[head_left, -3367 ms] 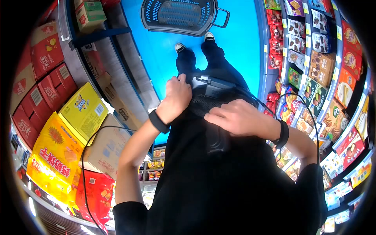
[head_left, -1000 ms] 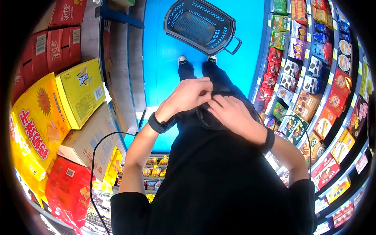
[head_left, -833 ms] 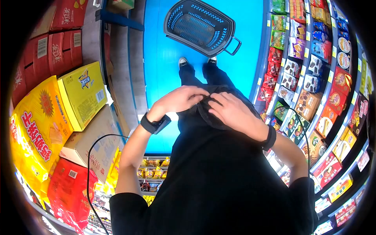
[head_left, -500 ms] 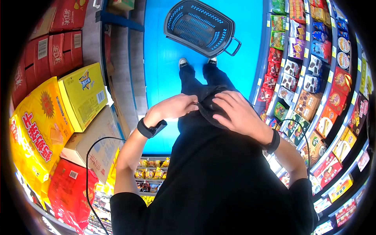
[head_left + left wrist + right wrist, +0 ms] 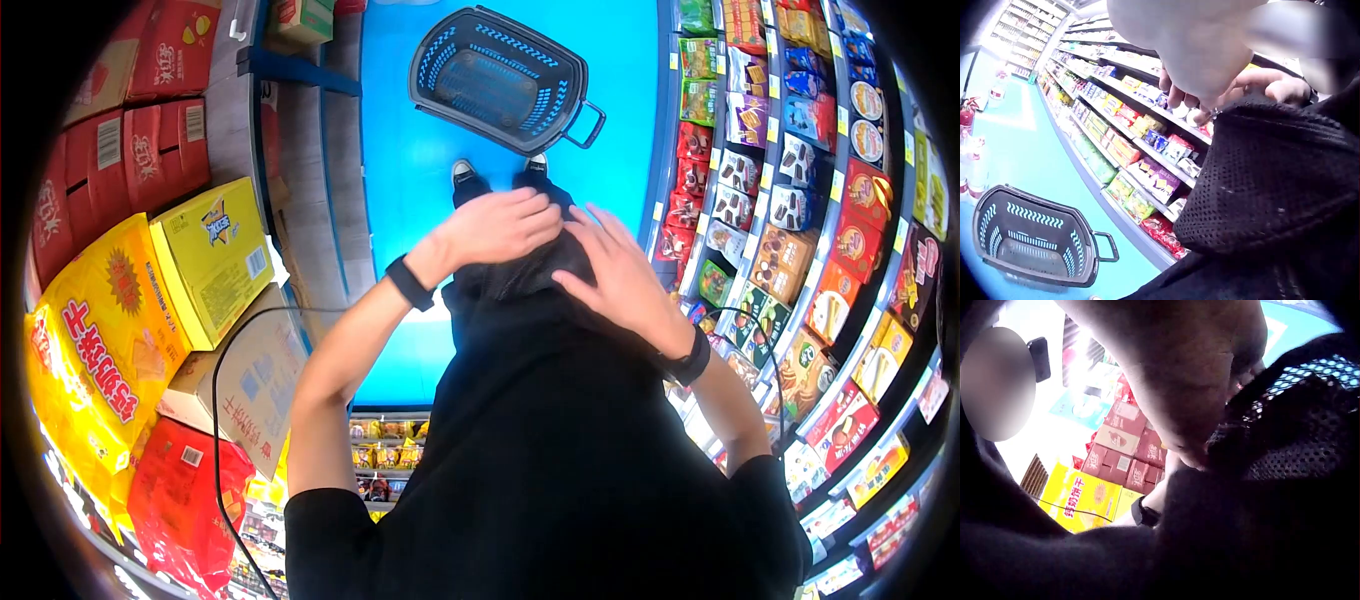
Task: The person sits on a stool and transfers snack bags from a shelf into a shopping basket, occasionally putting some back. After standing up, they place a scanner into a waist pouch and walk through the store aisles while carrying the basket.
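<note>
At the person's waist sits a black mesh pouch [image 5: 510,285], its zipped upper edge nearest the left wrist camera. In the head view the left hand [image 5: 505,228] reaches across the top of the pouch with bent fingers. A small metal zipper pull [image 5: 1214,114] shows right at that hand's fingertips in the left wrist view. Opposite it, the right hand [image 5: 630,275] rests on the pouch's other side, thumb spread and fingers mostly straight. The right wrist view has this hand [image 5: 1194,381] close beside the mesh. On the floor ahead stands a dark grey shopping basket [image 5: 495,80] with nothing in it.
Snack shelves [image 5: 770,200] line the right side of the blue-floored aisle. Stacked red cartons [image 5: 135,150], a yellow carton [image 5: 215,255] and a yellow biscuit bag [image 5: 110,340] crowd the left. A thin cable [image 5: 217,440] hangs by the left arm.
A black device seen at the waist 3.4 s ago no longer shows. Over the last half second the left hand has moved forward and right along the pouch, while the right hand's fingers have straightened.
</note>
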A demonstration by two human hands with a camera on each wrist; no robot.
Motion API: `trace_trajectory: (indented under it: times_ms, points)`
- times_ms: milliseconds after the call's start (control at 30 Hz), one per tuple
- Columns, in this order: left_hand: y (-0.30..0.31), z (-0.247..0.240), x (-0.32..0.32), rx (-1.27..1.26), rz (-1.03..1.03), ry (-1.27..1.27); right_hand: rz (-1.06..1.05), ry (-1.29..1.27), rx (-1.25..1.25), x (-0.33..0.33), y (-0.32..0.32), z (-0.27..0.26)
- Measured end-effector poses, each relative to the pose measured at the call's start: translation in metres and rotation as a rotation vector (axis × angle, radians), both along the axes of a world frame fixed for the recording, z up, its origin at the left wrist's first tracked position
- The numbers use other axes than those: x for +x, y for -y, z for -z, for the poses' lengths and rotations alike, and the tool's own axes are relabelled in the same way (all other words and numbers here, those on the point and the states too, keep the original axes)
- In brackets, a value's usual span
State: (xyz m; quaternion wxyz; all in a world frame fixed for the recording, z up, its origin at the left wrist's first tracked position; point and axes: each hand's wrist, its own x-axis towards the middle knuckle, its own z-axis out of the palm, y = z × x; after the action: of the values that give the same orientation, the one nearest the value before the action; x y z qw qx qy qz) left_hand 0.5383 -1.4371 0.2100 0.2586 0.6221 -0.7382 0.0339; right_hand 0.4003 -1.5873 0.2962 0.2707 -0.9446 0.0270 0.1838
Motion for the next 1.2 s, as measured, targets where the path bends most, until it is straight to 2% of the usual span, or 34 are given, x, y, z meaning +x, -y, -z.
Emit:
trace_trajectory:
  times_ms: [67, 133, 167, 200, 267, 300, 333, 367, 400, 433, 500, 567, 600, 667, 733, 767, 800, 867, 900, 933, 967, 1000, 1067, 1100, 1167, 1200]
  points:
    - [0.023, 0.01, 0.0, -0.067, 0.044, -0.05, 0.079, 0.098, 0.015, -0.001, 0.006, 0.003]
    - [0.042, 0.017, -0.009, -0.004, 0.108, -0.13, 0.373, -0.225, 0.193, -0.002, 0.018, -0.004]
    - [0.053, 0.021, -0.015, 0.066, 0.167, -0.209, 0.431, -0.235, 0.202, -0.006, 0.028, 0.001]
    - [0.064, 0.026, -0.022, 0.008, 0.166, -0.235, 0.544, -0.228, 0.261, -0.015, 0.04, 0.015]
    - [0.084, 0.026, -0.035, -0.043, 0.223, -0.299, 0.606, -0.303, 0.296, -0.016, 0.058, 0.01]
    - [0.096, 0.027, -0.041, 0.037, 0.273, -0.369, 0.529, -0.35, 0.362, -0.026, 0.073, 0.02]
    - [0.105, 0.02, -0.044, 0.121, 0.325, -0.44, 0.545, -0.338, 0.347, -0.031, 0.076, 0.021]
    - [0.11, 0.014, -0.046, 0.231, 0.343, -0.56, 0.585, -0.324, 0.52, -0.035, 0.076, 0.02]
    - [0.115, 0.008, -0.046, 0.218, 0.364, -0.55, 0.62, -0.302, 0.693, -0.041, 0.079, 0.022]
    - [0.119, 0.001, -0.043, 0.307, 0.375, -0.76, 0.631, -0.249, 0.779, -0.055, 0.081, 0.036]
    - [0.118, -0.017, -0.038, 0.473, 0.353, -1.107, 0.595, -0.284, 0.71, -0.063, 0.084, 0.037]
    - [0.111, -0.016, -0.038, 0.437, 0.329, -1.216, 0.565, -0.296, 0.637, -0.064, 0.078, 0.03]
    - [0.109, -0.013, -0.038, 0.456, 0.325, -1.271, 0.587, -0.296, 0.684, -0.061, 0.074, 0.023]
    - [0.108, -0.007, -0.044, 0.403, 0.28, -1.263, 0.6, -0.284, 0.631, -0.062, 0.071, 0.021]
    - [0.106, -0.024, -0.05, 0.514, 0.155, -1.295, 0.564, -0.266, 0.45, -0.064, 0.071, 0.015]
    - [0.104, -0.019, -0.056, 0.519, 0.187, -1.4, 0.566, -0.239, 0.362, -0.073, 0.068, 0.021]
    - [0.102, -0.015, -0.061, 0.501, 0.152, -1.406, 0.579, -0.07, 0.39, -0.086, 0.065, 0.028]
    - [0.104, -0.019, -0.05, 0.57, 0.055, -1.184, 0.784, -0.051, 0.32, -0.106, 0.063, 0.034]
    - [0.104, -0.023, -0.045, 0.599, 0.117, -1.199, 0.802, -0.036, 0.313, -0.118, 0.063, 0.036]
    - [0.105, -0.03, -0.04, 0.631, 0.173, -1.213, 1.005, -0.126, 0.427, -0.133, 0.065, 0.039]
    - [0.107, -0.032, -0.034, 0.623, 0.293, -1.014, 1.201, -0.219, 0.55, -0.145, 0.07, 0.039]
    - [0.107, -0.026, -0.036, 0.734, 0.292, -0.997, 1.208, -0.206, 0.557, -0.157, 0.081, 0.039]
    - [0.116, -0.021, -0.034, 0.674, 0.308, -1.046, 1.219, -0.625, 0.845, -0.174, 0.109, 0.041]
    - [0.123, -0.019, -0.03, 0.67, 0.302, -1.023, 1.079, -0.514, 0.779, -0.188, 0.114, 0.061]
    - [0.139, -0.015, -0.024, 0.708, 0.254, -1.029, 1.047, -0.535, 0.638, -0.158, 0.134, 0.028]
    - [0.146, -0.01, -0.021, 0.705, 0.243, -1.008, 1.034, -0.514, 0.645, -0.16, 0.147, 0.034]
